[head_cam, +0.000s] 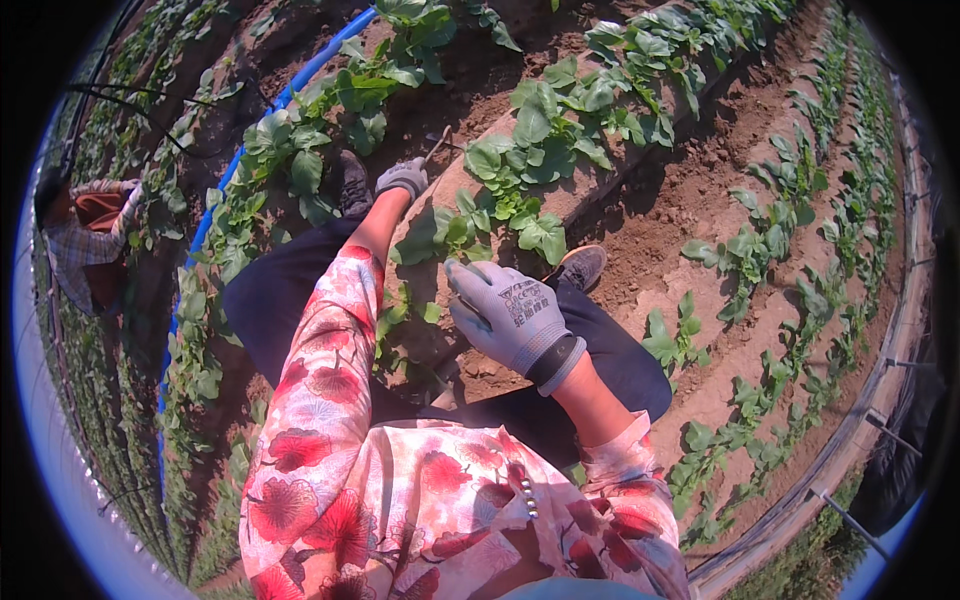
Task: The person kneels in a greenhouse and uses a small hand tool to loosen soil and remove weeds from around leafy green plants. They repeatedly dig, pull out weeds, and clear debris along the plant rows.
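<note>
My left hand (403, 178), in a grey glove, is closed around the thin handle of a hand tool (438, 147) beside a raised bed. The tool's working end is too small to tell clearly. Nearer to me, my right hand (513, 316), in a grey glove with a dark cuff, is held over the bed between my knees. Its fingers are loosely curled and apart, and no held thing shows. Just beyond it, leafy green plants (534, 226) grow in a row on the bed. A smaller plant (397, 319) stands between my hands.
My shoes (582, 268) rest on soil at both sides of the bed. A blue hose (196, 241) runs along the left row. Another person (88, 244) in a plaid garment is at the far left. More plant rows (742, 259) and a pale border (840, 465) lie to the right.
</note>
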Tool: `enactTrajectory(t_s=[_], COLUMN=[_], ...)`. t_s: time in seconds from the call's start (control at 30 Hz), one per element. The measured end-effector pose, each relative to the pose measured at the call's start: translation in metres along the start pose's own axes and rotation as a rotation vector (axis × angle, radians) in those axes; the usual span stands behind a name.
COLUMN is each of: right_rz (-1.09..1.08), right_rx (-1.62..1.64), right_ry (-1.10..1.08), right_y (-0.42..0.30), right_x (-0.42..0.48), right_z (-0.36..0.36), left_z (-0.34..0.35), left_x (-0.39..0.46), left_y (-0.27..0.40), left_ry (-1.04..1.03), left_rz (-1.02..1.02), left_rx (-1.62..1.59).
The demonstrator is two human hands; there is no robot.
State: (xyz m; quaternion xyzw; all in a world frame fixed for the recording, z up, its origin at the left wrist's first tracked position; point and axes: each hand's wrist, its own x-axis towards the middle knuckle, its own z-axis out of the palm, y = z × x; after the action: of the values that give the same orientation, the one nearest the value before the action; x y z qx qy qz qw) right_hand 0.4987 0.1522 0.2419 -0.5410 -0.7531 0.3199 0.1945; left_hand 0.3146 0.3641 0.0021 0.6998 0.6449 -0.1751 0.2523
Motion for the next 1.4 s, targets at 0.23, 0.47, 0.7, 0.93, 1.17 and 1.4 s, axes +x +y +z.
enactTrajectory(t_s=[0.23, 0.47, 0.7, 0.93, 1.17, 1.4], right_rz=[-0.021, 0.031, -0.038, 0.038, 0.053, 0.034], right_rx=[-0.011, 0.007, -0.032, -0.116, -0.18, -0.098], right_ry=[0.064, 0.051, 0.111, 0.023, 0.03, 0.151], right_y=[0.008, 0.009, 0.003, 0.01, 0.014, 0.013], right_x=[0.011, 0.007, 0.007, 0.005, 0.01, 0.024], right_z=[-0.005, -0.008, -0.002, 0.008, 0.01, 0.034], left_z=[-0.031, 0.022, 0.054, 0.039, 0.046, 0.017], left_x=[0.044, 0.011, -0.049, -0.089, -0.072, -0.095], left_y=[0.056, -0.016, -0.107, -0.056, -0.085, -0.082], left_ry=[0.143, 0.011, 0.215, 0.084, 0.107, 0.43], left_rz=[-0.038, -0.089, -0.182, -0.124, -0.042, 0.174], left_rx=[-0.107, -0.088, -0.317, -0.233, -0.031, -0.479])
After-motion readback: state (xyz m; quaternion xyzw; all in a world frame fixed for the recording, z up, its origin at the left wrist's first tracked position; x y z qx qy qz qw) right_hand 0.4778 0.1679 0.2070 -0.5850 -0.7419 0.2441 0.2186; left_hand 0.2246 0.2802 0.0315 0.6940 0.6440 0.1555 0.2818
